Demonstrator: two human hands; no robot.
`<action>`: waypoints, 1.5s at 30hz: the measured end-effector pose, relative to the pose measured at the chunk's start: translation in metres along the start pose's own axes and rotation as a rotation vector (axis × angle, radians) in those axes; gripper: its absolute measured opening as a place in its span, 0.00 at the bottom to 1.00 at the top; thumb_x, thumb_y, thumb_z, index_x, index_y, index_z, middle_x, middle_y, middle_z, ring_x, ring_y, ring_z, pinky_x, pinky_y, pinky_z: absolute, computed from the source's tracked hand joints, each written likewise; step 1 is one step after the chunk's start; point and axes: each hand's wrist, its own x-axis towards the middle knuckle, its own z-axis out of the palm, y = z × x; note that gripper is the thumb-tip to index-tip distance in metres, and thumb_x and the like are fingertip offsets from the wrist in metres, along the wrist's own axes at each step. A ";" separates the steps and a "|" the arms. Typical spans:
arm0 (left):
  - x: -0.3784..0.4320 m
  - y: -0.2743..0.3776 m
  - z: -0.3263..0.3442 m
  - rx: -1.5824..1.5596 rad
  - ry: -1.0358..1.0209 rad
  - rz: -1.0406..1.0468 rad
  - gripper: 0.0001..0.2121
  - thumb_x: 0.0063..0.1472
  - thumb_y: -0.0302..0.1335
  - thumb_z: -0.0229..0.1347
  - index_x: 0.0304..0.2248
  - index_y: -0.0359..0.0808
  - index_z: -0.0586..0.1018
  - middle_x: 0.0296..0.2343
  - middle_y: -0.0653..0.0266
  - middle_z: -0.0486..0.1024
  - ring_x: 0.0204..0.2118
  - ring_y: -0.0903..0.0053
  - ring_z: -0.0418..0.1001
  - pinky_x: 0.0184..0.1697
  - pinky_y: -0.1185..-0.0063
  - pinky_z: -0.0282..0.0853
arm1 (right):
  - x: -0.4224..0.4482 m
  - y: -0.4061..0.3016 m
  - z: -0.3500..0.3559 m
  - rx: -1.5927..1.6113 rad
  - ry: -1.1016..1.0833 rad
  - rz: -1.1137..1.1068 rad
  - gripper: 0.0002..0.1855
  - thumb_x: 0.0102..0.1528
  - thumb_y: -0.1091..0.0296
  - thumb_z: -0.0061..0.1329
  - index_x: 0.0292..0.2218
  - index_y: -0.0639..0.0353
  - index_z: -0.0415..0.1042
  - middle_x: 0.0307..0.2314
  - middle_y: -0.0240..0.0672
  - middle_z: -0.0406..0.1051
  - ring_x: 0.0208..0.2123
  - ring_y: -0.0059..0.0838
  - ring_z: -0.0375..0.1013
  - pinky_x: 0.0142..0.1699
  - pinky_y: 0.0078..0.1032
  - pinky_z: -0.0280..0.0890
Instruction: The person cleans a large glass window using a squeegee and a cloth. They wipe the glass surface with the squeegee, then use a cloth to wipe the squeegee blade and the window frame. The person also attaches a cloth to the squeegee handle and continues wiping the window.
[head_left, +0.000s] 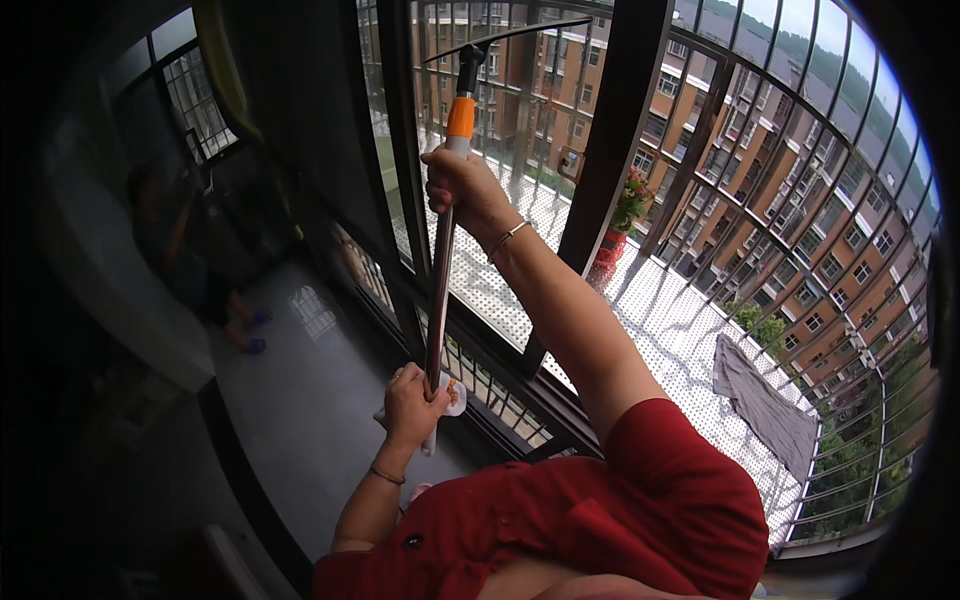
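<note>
A squeegee with a long metal pole (441, 292), an orange collar and a black head (510, 37) slants up in front of the window. My right hand (459, 184) is closed round the grey grip just below the collar. Lower down, my left hand (412, 405) grips the pole near its bottom end. Beside and partly behind the left fingers is a white item with an orange pattern (454, 396), perhaps a cloth; whether that hand holds it too, I cannot tell. The squeegee's blade is at the window's upper part; contact with glass is unclear.
Dark window frames (600, 165) stand before me. Beyond them are a perforated white ledge (660, 337), metal bars, a potted flowering plant (626, 210) with a red wrapping and a grey cloth (765, 405). Another person (180, 255) is in the dim room at left, above a glossy floor (277, 420).
</note>
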 end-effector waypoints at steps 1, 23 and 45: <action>-0.002 0.002 0.003 -0.041 -0.035 -0.049 0.09 0.43 0.26 0.56 0.15 0.33 0.68 0.21 0.61 0.64 0.27 0.64 0.65 0.32 0.70 0.62 | -0.004 0.009 -0.007 -0.011 0.015 0.009 0.10 0.51 0.69 0.49 0.26 0.54 0.58 0.12 0.23 0.56 0.11 0.16 0.56 0.17 0.17 0.54; -0.177 -0.133 0.017 0.246 -0.257 -0.274 0.14 0.42 0.32 0.59 0.15 0.32 0.69 0.21 0.55 0.66 0.27 0.58 0.67 0.31 0.66 0.63 | -0.117 0.194 -0.031 -0.041 0.080 0.425 0.15 0.55 0.63 0.49 0.37 0.59 0.57 0.25 0.31 0.65 0.24 0.26 0.73 0.35 0.25 0.70; -0.089 -0.092 0.024 0.009 -0.192 -0.150 0.11 0.39 0.36 0.64 0.22 0.40 0.80 0.23 0.64 0.66 0.27 0.70 0.68 0.33 0.73 0.67 | -0.116 0.063 0.031 -0.337 -0.082 0.105 0.13 0.59 0.61 0.44 0.35 0.60 0.58 0.22 0.29 0.66 0.24 0.20 0.71 0.31 0.16 0.65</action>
